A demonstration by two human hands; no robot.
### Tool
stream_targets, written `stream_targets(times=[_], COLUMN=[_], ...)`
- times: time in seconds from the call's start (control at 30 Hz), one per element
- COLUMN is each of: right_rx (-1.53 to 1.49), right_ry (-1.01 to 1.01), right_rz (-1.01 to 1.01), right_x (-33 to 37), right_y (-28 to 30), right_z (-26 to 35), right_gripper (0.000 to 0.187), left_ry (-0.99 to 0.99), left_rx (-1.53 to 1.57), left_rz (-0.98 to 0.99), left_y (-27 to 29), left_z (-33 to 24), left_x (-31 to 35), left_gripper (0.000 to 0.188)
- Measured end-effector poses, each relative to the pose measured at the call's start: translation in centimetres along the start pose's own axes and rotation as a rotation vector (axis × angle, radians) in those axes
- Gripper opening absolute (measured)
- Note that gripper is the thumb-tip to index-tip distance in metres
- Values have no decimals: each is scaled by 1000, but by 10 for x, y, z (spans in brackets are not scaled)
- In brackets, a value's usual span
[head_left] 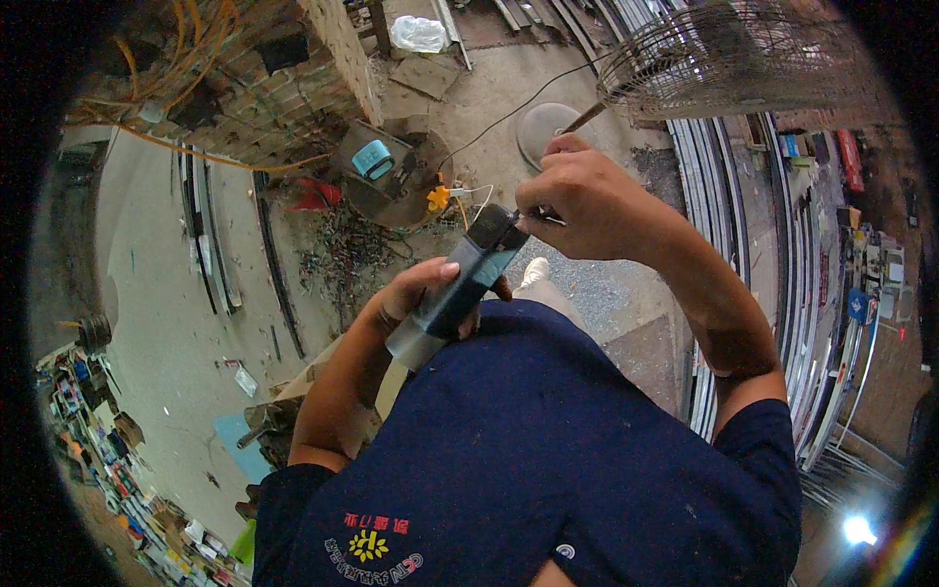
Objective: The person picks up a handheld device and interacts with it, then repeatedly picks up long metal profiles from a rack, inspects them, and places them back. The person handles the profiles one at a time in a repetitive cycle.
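Note:
A long grey, see-through drinking bottle [421,331] with a dark top lies tilted in front of my body. My left hand [430,282] is closed round its middle, the thumb on the upper side. At its upper end, my right hand [577,196] has its fingers bent and pressed together at the dark lid [494,227]. The right fingers partly hide the lid, so its exact shape cannot be made out.
A pedestal fan with a wire cage [724,64] and round base [543,132] stands ahead right. A round stand holds a light-blue box [372,158]; a yellow power strip [437,199] lies by it. Metal scraps [337,249] litter the floor; long metal profiles [719,196] lie right.

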State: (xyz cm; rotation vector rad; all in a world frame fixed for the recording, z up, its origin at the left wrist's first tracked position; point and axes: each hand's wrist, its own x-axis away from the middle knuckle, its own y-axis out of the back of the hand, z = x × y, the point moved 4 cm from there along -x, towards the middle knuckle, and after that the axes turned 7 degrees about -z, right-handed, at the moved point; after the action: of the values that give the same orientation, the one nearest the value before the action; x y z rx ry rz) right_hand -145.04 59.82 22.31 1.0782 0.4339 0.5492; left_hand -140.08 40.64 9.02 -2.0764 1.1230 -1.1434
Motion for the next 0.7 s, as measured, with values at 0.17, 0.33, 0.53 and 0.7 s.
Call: stream_targets(times=[0.17,0.33,0.53,0.7], right_rx=[78,85,137,91], right_ry=[215,219,162,-23], right_rz=[-106,-99,20,154], right_x=[0,3,5,13], right_y=[-2,-4,-10,-20], right_z=[6,8,9,-6], right_gripper=[14,12,10,9], left_ry=[-5,6,-1,4], left_rx=[-8,-7,-34,-89], left_rz=[-25,-48,6,-7], left_y=[6,-2,0,-4], left_z=[1,-4,-2,-3], left_x=[2,3,-2,-8], left_gripper=[73,74,73,71])
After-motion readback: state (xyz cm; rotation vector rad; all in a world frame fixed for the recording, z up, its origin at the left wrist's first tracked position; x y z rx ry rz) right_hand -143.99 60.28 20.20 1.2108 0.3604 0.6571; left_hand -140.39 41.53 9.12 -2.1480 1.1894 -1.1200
